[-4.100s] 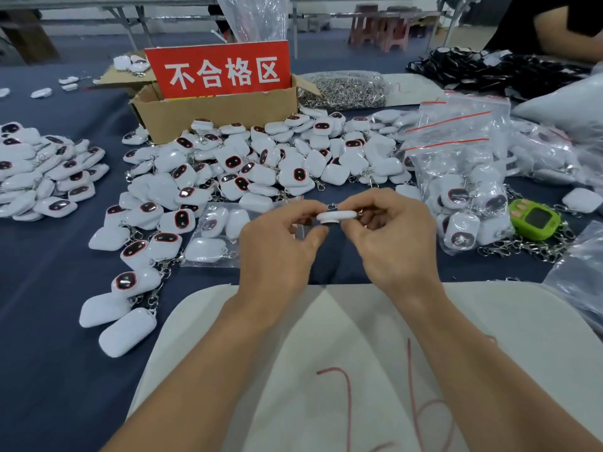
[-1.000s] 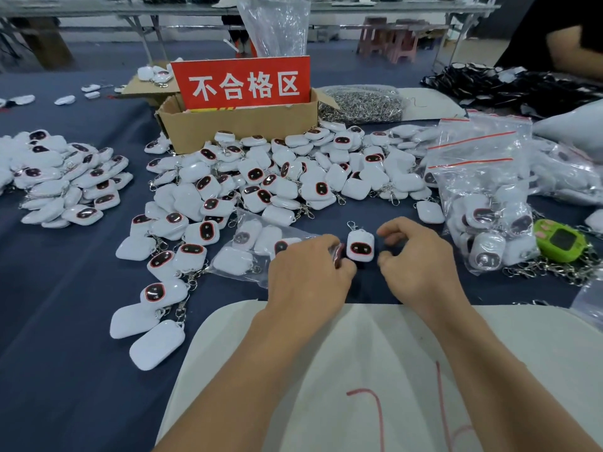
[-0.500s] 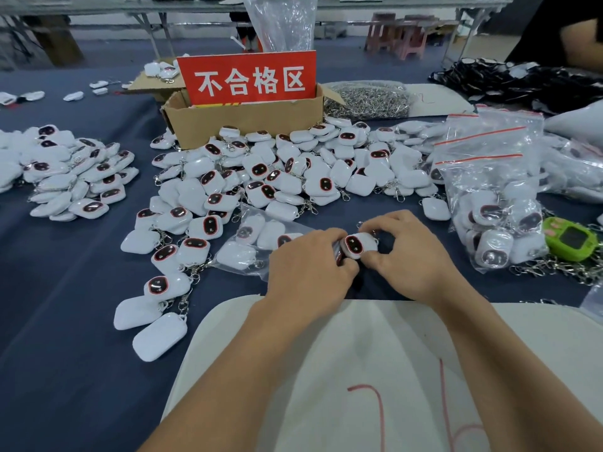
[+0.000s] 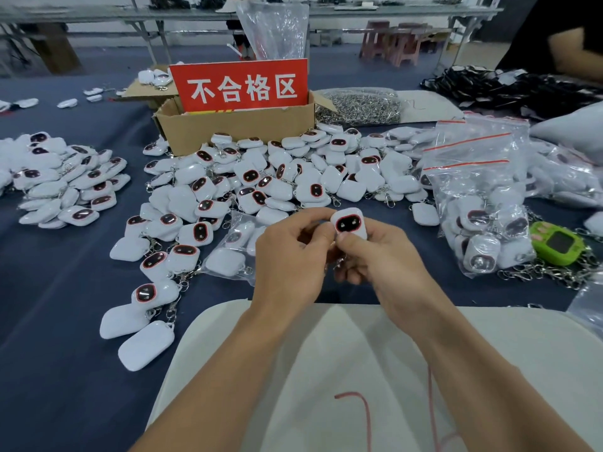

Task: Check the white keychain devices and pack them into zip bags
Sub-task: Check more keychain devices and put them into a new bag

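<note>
Both hands hold one white keychain device (image 4: 349, 224) up over the blue table, its dark red-rimmed face turned toward me. My right hand (image 4: 375, 259) pinches it from below with the thumb on its front. My left hand (image 4: 290, 256) grips its left edge with curled fingers. A small zip bag (image 4: 233, 252) holding white devices lies flat just left of my left hand. A big pile of loose white devices (image 4: 277, 177) spreads behind my hands.
A cardboard box (image 4: 235, 125) with a red sign stands behind the pile. Filled zip bags (image 4: 479, 203) sit at the right beside a green device (image 4: 556, 243). Another pile of devices (image 4: 62, 181) lies far left. A person's arm (image 4: 574, 57) shows top right.
The device lay on the table between my hands a second ago. My right hand closed on it, and both hands have lifted it and turned its face toward me.
</note>
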Motion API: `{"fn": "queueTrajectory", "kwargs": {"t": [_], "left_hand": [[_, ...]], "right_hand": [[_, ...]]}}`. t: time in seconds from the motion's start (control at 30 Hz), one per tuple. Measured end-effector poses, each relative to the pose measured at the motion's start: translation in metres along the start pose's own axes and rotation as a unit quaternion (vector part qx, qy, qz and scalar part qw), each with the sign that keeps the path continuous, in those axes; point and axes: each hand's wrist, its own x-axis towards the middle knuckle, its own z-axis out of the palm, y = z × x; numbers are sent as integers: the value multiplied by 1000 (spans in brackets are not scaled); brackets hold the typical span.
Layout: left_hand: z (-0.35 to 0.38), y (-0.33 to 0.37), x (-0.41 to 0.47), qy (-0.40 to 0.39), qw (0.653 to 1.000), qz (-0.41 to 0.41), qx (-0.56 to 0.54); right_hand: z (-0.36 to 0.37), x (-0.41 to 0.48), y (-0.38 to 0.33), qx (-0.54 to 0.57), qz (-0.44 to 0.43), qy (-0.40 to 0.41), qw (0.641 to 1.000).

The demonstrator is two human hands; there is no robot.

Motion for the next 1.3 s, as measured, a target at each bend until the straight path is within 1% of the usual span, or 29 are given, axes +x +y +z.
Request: {"fn": "queueTrajectory", "kwargs": {"t": [0.1, 0.2, 0.3, 0.47, 0.7, 0.8, 0.9, 1.03, 1.2, 1.3], "left_hand": [[0, 1, 0, 5, 1000, -1, -12], [1, 1, -1, -8, 1000, -7, -8], [1, 2, -2, -18, 1000, -11, -13], [0, 3, 0, -25, 999, 0, -21], [-1, 2, -1, -20, 999, -11, -23], [-1, 2, -1, -16, 1000, -4, -10], [0, 3, -5, -8, 999, 32, 29], [0, 5, -8, 20, 996, 67, 57], [-1, 3, -6, 31, 996, 56, 69], [3, 0, -7, 39, 996, 37, 71]], "right_hand": [[0, 0, 0, -18, 9, -4, 1000], [-6, 3, 0, -19, 20, -17, 999], [-11, 3, -2, -24, 15, -32, 999], [-9, 4, -1, -52, 7, -17, 998], [-8, 3, -2, -46, 23, -23, 998], [-7, 1, -2, -64, 30, -36, 997], [-5, -2, -5, -73, 16, -42, 996], [1, -5, -8, -71, 2, -27, 997], [0, -3, -5, -71, 15, -51, 996], [-3, -2, -4, -53, -11, -67, 996]]}}
